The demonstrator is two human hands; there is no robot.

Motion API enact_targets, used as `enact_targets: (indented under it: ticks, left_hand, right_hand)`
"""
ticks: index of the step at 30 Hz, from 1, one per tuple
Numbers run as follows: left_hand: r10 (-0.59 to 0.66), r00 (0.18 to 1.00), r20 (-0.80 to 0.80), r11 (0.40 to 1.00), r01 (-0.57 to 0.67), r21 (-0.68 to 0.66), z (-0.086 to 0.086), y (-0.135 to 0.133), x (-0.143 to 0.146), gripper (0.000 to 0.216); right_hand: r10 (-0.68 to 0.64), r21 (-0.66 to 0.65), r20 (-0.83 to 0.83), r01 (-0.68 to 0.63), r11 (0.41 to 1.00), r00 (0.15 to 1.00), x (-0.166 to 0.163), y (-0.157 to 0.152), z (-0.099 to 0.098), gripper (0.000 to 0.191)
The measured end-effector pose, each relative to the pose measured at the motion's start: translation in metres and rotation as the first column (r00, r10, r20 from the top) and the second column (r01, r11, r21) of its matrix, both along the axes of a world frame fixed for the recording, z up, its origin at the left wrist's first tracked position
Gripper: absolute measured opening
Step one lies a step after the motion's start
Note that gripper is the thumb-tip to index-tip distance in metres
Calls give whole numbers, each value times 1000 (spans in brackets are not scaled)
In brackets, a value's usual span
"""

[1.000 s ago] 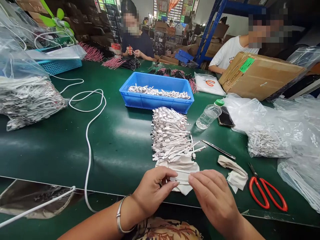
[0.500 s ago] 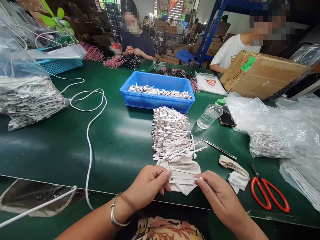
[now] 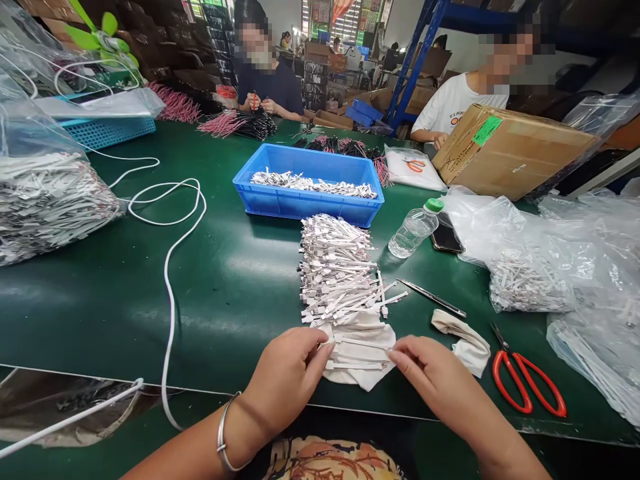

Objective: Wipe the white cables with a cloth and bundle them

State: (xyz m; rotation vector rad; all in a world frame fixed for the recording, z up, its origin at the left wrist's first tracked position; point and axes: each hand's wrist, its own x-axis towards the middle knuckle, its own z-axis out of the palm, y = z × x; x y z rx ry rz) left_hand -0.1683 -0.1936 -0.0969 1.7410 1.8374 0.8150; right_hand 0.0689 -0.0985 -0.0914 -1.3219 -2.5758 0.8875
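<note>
Evidently, the left hand (image 3: 295, 363) is resting at the left ends of the strips (image 3: 357, 365) on the cloth (image 3: 367, 381), its thumb and fingertips almost meeting; whether an end is sitting between them, I cannot tell. The strips are lying crosswise between both hands, probably so that either end is facing a set of fingertips. The cloth is likely serving as a soft bed over the green table (image 3: 240, 267), and the pile (image 3: 335, 267) is sitting just beyond, seemingly for easy reaching. The right hand (image 3: 435, 377) is holding thumb and index tips close together by the right ends, any grip being unclear. Further right, scissors (image 3: 517, 360) are pointing their handles toward the near edge, perhaps for quick grabbing

As for containers, a clear bag (image 3: 25, 130) at far left is holding many strips, the tub (image 3: 300, 205) behind the pile is holding a shallow layer of similar ones, the bottle (image 3: 410, 233) is seemingly holding clear liquid, and a plastic bag (image 3: 575, 233) at right is holding another batch
</note>
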Motion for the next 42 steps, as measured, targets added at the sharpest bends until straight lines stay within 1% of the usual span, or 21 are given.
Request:
enact_targets:
  ticks: [2,4,5,7,9,11,14,17,21,23,25,27,28,30,32,34,36,39,42]
  left_hand:
    - [-47,994,-100,988,61,144,-5,-3,0,18]
    - [-126,971,-205,950,178,256,-9,-5,3,22]
    - [-167,952,-257,930,239,281,-11,-5,4,26]
    - [-239,913,-330,903,334,270,-13,-4,8,33]
    - [-281,899,-337,901,368,228,-12,-2,10,34]
    - [-292,907,-303,910,361,204,-10,-1,10,33]
    - [-294,928,-227,919,340,200,-9,-1,7,34]
    - [-271,956,-116,936,289,203,-11,-3,3,46]
    - [-215,977,12,961,209,179,-17,-5,-1,67]
    - [-213,976,50,964,202,172,-19,-6,-2,71]
    - [-206,974,97,967,187,173,-20,-6,-2,72]
    - [-166,974,153,973,136,188,-21,-7,-3,69]
    - [-127,975,181,976,91,199,-22,-8,-4,64]
    - [-33,973,227,976,-18,217,-23,-8,-4,51]
    - [26,969,245,971,-83,226,-22,-8,-5,35]
    - [9,977,211,970,-60,235,-20,-8,-5,24]
    - [-53,992,118,974,26,224,-15,-7,-4,18]
    - [-148,988,-41,980,152,126,-7,-4,-3,16]
    - [-200,972,-122,979,204,18,-2,-1,-2,14]
  right_hand:
    - [-88,70,-30,90,993,996,-2,15,0,30]
    - [-160,157,-43,165,974,986,-9,33,-1,24]
    - [-186,199,-37,190,961,982,-14,42,-2,21]
    - [-207,258,-21,205,944,978,-27,58,-3,15]
    - [-189,289,1,181,940,982,-38,70,-3,13]
    - [-144,309,41,124,943,989,-45,77,0,14]
    - [-43,315,113,5,949,993,-44,79,6,20]
    - [31,324,163,-83,942,986,-35,78,6,27]
    - [62,357,181,-124,926,982,-24,77,-3,30]
    - [78,385,168,-138,913,983,-17,75,-6,27]
    - [98,451,124,-144,881,987,-8,69,-7,23]
    - [116,537,59,-130,834,991,1,59,-4,19]
    - [124,574,26,-116,811,992,4,52,-2,17]
    - [143,619,-29,-95,779,989,8,36,2,16]
    - [181,643,-66,-97,760,981,8,19,4,17]
    - [217,641,-80,-116,759,973,5,5,1,20]
    - [226,620,-83,-127,774,970,0,-2,-5,22]
    - [196,579,-96,-105,808,976,-8,-1,-16,23]
    - [153,571,-105,-67,818,983,-9,7,-23,22]
